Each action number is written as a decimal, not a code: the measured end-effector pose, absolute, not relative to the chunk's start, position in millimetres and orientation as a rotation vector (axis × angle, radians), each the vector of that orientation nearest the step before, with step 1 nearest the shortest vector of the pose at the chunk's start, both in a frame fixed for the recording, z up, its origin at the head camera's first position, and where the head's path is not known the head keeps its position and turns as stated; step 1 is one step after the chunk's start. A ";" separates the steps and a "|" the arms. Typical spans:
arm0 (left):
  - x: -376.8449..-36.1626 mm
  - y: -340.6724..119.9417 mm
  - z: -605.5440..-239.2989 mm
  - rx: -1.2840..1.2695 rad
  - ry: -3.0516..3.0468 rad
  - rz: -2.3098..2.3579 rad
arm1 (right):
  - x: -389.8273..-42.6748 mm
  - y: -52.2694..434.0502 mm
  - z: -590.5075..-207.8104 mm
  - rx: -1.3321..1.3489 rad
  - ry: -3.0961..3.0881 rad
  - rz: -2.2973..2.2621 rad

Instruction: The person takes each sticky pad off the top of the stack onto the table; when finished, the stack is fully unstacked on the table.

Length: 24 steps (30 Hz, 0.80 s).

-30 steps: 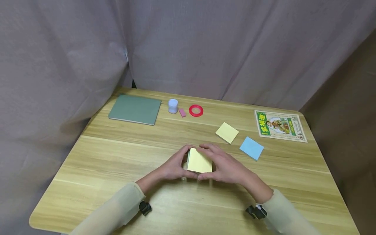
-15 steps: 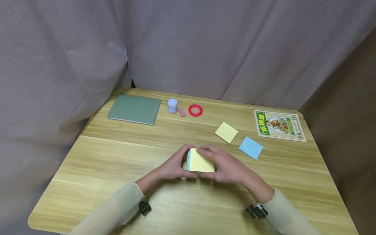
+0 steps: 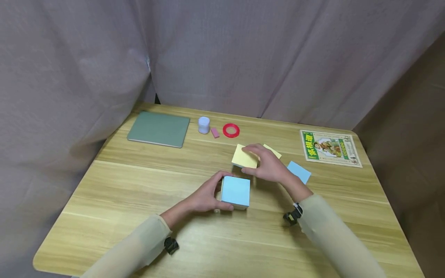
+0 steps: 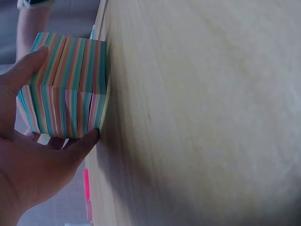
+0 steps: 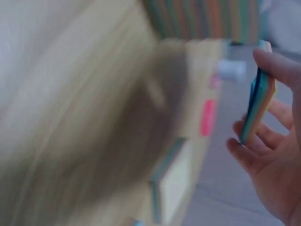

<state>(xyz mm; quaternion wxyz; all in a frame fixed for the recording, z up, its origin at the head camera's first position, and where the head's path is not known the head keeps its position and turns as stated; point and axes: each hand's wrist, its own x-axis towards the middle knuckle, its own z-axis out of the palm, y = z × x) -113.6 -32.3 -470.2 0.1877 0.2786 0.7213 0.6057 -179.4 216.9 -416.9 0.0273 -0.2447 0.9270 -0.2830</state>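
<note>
My left hand (image 3: 208, 195) grips the near-left side of a tall stack of sticky note pads (image 3: 236, 191), thumb on the front and fingers behind, with a blue sheet on top. In the left wrist view the stack's sides (image 4: 70, 70) show stripes of pink, green, yellow and blue. Beyond the stack and above the table, my right hand (image 3: 270, 164) pinches a thinner sticky note pad (image 3: 243, 157) with a yellow top. Its striped edge (image 5: 260, 101) shows between thumb and fingers in the right wrist view. Partly hidden behind that hand lies another yellow pad (image 3: 273, 150).
A blue pad (image 3: 300, 173) lies beside the right wrist, partly covered. Along the back of the table are a green notebook (image 3: 159, 129), a small white tub (image 3: 204, 125), a pink eraser (image 3: 215, 133) and a red tape ring (image 3: 231, 136). A printed booklet (image 3: 331, 148) lies far right.
The right hand has lifted the yellow-topped pad off the stack and carried it away toward the back, baring the blue top. The left hand has stayed on the stack.
</note>
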 end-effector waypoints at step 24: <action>-115.8 -33.0 -471.9 0.743 2.028 1.680 | -240.5 197.6 -462.7 -0.633 2.845 -0.522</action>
